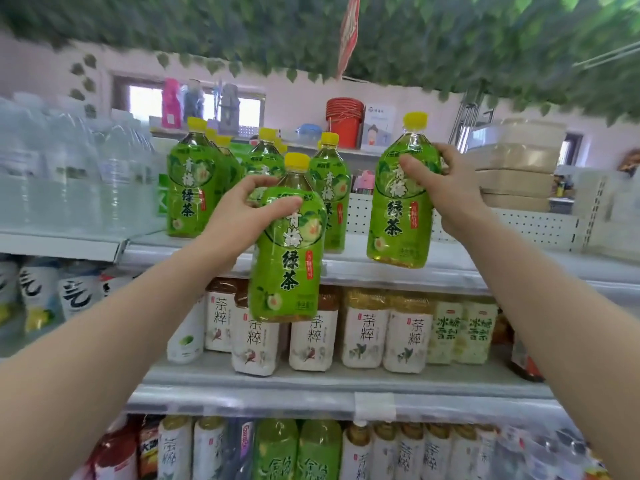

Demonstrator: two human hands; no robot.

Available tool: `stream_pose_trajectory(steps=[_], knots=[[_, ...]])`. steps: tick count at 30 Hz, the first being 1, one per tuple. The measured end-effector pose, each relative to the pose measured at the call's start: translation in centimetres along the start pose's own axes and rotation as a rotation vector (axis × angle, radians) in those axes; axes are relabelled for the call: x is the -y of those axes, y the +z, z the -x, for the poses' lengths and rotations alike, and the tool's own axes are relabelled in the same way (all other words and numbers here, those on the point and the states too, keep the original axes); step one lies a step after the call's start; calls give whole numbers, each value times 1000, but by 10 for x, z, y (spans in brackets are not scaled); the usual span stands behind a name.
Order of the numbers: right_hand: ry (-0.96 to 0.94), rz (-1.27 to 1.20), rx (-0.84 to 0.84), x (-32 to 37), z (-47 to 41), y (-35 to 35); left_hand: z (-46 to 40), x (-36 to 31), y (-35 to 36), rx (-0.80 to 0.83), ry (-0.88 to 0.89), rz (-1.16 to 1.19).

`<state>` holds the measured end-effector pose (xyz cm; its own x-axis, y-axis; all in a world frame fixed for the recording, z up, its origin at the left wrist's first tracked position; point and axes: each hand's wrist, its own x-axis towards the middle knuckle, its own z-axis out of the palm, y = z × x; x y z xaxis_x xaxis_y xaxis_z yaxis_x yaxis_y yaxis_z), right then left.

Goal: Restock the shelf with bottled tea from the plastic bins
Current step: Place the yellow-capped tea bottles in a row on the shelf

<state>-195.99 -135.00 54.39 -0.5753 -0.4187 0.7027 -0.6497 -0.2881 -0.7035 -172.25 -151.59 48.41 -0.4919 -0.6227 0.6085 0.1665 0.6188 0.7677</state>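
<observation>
Each grip, left hand (pixel 239 211) and right hand (pixel 446 188), is clenched on a green tea bottle (pixel 287 251), to be set upright onto the shelf (pixel 398 265) beyond.

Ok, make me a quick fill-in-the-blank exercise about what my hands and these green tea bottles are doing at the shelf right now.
1. Each hand holds one green tea bottle with a ____ cap.
2. The left hand has its grip on the bottle that hangs ____ than the other.
3. The right hand brings its bottle to the ____ shelf.

Missing words: yellow; lower; top
</observation>
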Motion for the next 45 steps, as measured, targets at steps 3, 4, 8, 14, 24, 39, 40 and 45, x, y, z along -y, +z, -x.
stream_pose_trajectory(steps=[3,4,8,14,24,39,40,45], knots=[[-14,-9,30,-14,-26,8,-13,1,5,-12,-2,24],[-12,-11,46,-19,-34,13,-17,2,6,-17,-7,36],[2,-37,96,-44,-60,31,-32,6,9,-42,-44,66],[53,-101,157,-87,-81,44,-40,10,5,-66,-61,54],[-52,149,249,-87,-74,39,-31,10,10,-87,-62,31],[61,-121,603,-21,91,41,6,-11,53,55,28,106],[76,-140,596,-23,93,38,8,-11,55,65,28,92],[103,-179,511,-21,95,19,9,-17,61,213,20,-24]])
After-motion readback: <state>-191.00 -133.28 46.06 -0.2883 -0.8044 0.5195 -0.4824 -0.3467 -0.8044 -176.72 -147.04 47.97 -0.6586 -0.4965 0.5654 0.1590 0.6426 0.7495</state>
